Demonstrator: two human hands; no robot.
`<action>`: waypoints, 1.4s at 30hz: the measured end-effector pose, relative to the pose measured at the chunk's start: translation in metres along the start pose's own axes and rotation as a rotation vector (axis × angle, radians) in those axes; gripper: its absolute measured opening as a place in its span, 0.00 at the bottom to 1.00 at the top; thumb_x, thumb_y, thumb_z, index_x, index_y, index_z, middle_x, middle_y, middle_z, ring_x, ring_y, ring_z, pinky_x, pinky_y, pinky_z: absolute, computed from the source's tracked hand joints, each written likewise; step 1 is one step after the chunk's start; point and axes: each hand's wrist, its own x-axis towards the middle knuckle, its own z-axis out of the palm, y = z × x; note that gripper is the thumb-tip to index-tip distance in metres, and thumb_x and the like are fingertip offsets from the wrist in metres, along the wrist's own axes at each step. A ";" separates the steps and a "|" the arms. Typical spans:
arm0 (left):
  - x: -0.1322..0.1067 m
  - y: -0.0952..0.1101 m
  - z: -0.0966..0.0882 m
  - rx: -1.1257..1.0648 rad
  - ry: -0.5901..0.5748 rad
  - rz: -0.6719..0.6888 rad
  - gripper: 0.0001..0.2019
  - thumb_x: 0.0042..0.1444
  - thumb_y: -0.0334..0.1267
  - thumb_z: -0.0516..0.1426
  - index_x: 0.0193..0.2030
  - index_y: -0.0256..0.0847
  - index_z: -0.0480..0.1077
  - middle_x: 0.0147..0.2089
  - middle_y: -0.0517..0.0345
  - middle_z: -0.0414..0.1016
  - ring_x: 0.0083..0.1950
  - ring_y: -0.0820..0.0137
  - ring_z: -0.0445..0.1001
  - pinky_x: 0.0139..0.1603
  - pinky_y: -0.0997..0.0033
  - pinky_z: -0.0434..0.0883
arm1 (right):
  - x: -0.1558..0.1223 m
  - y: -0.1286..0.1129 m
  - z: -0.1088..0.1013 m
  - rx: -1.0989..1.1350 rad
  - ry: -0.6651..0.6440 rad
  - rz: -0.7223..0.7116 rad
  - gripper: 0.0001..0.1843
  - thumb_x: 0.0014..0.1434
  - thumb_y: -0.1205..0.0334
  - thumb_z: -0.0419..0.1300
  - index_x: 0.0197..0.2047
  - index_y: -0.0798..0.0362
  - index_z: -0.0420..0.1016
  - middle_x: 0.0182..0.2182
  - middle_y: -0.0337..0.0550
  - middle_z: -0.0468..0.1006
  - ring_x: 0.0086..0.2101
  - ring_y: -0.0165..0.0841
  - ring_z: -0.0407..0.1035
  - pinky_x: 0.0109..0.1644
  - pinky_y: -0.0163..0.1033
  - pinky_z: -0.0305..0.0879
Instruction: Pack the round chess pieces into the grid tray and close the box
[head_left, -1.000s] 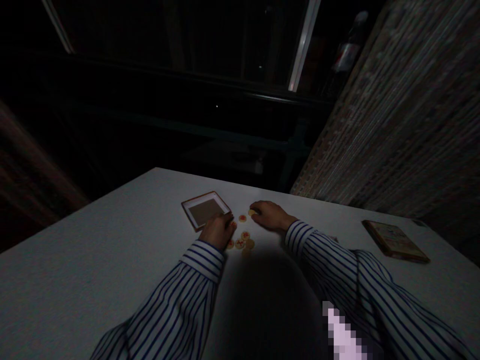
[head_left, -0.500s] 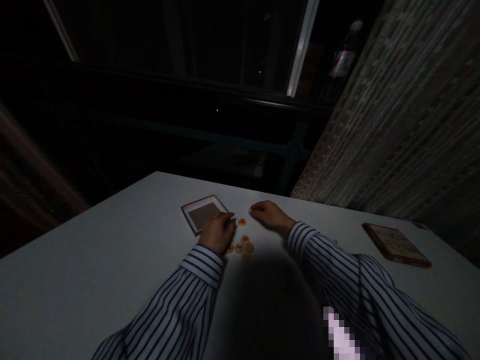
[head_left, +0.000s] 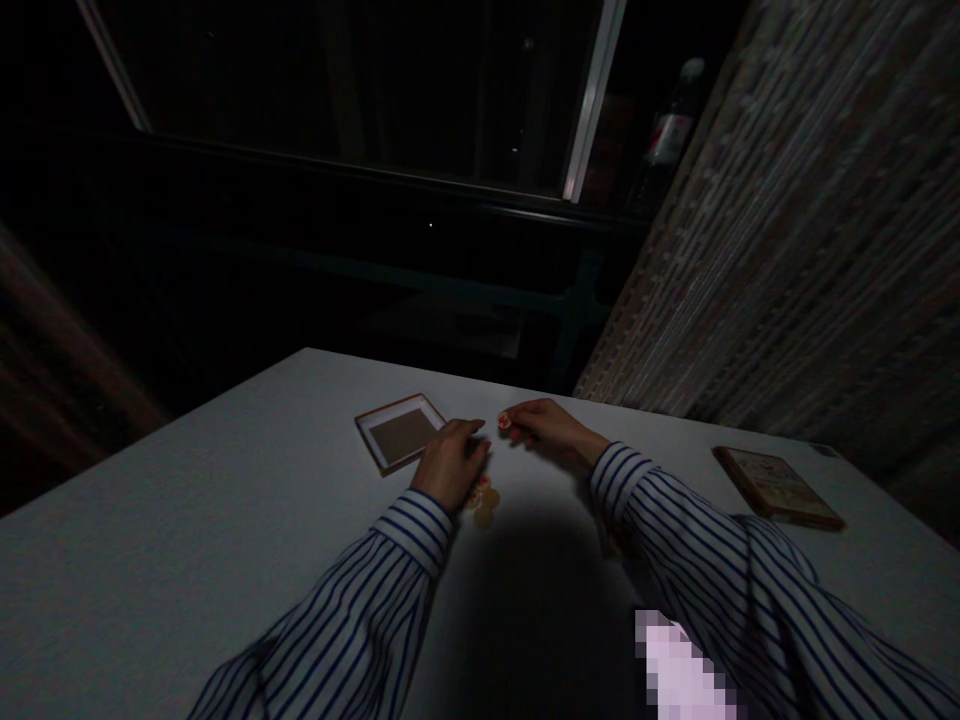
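Note:
My right hand (head_left: pixel 551 425) pinches a round xiangqi piece (head_left: pixel 504 421) with red marking between thumb and fingertips, just above the white table (head_left: pixel 187 520). Close by on its left, my left hand (head_left: pixel 450 462) reaches over the table with thumb and forefinger apart; I make out nothing between them. Partly covered by that hand lie several round pieces, some showing red marks, others like this plain one (head_left: pixel 484 517). Left of the left hand, touching or nearly touching it, is a shallow open box part (head_left: pixel 401 437) with a brown rim.
A flat, brown-edged box (head_left: pixel 780 488) with a printed top lies at the right. Behind it hangs a string curtain (head_left: pixel 750 260). A bottle (head_left: pixel 670 135) with a red-and-white label stands by the dark window. My striped sleeves cross the table's front.
My left hand has moved right, over the spot where a single red-marked piece lay. The piece in my right hand has turned so its red face shows. The view has shifted slightly.

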 end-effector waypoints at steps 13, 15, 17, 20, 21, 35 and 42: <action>0.019 0.014 0.007 0.015 -0.093 0.025 0.16 0.56 0.41 0.50 0.46 0.38 0.70 0.43 0.51 0.73 0.44 0.67 0.72 0.47 0.69 0.67 | -0.006 -0.005 0.004 0.017 -0.071 -0.040 0.09 0.53 0.69 0.53 0.30 0.59 0.75 0.24 0.39 0.75 0.22 0.21 0.65 0.24 0.26 0.57; 0.021 0.014 0.006 0.069 -0.134 0.030 0.16 0.56 0.42 0.49 0.45 0.38 0.71 0.43 0.50 0.72 0.43 0.66 0.72 0.45 0.70 0.67 | -0.005 -0.002 0.001 -0.009 -0.058 -0.055 0.09 0.53 0.69 0.54 0.29 0.59 0.75 0.24 0.39 0.75 0.22 0.21 0.64 0.26 0.27 0.58; 0.025 0.015 0.006 0.149 -0.183 0.040 0.16 0.56 0.43 0.49 0.43 0.39 0.72 0.41 0.49 0.72 0.41 0.66 0.73 0.42 0.69 0.67 | -0.003 0.003 -0.004 -0.054 -0.027 -0.074 0.09 0.52 0.69 0.54 0.28 0.59 0.75 0.24 0.39 0.74 0.22 0.22 0.64 0.28 0.28 0.59; 0.032 0.018 0.008 0.294 -0.253 0.038 0.16 0.55 0.44 0.49 0.35 0.38 0.75 0.36 0.47 0.72 0.37 0.63 0.73 0.38 0.68 0.67 | -0.002 0.012 -0.013 -0.124 0.010 -0.101 0.09 0.52 0.69 0.53 0.27 0.59 0.74 0.22 0.38 0.73 0.22 0.23 0.63 0.29 0.29 0.60; 0.034 0.019 0.010 0.334 -0.272 0.028 0.16 0.54 0.44 0.50 0.33 0.37 0.75 0.35 0.47 0.71 0.36 0.63 0.73 0.38 0.67 0.67 | -0.002 0.015 -0.017 -0.138 0.010 -0.113 0.09 0.52 0.69 0.53 0.26 0.59 0.74 0.22 0.38 0.73 0.22 0.23 0.63 0.29 0.29 0.60; 0.049 0.015 0.023 0.441 -0.446 0.049 0.16 0.52 0.46 0.52 0.36 0.38 0.76 0.35 0.45 0.73 0.37 0.63 0.73 0.38 0.69 0.66 | -0.016 0.034 -0.038 -0.258 0.022 -0.151 0.11 0.51 0.67 0.52 0.33 0.60 0.74 0.23 0.40 0.73 0.23 0.25 0.64 0.30 0.31 0.61; 0.044 0.014 0.003 0.352 -0.346 0.007 0.19 0.52 0.50 0.51 0.39 0.38 0.74 0.38 0.46 0.74 0.39 0.63 0.73 0.40 0.69 0.67 | -0.031 0.022 -0.038 -0.569 0.074 -0.296 0.14 0.52 0.65 0.53 0.40 0.57 0.75 0.35 0.45 0.77 0.35 0.32 0.70 0.39 0.34 0.63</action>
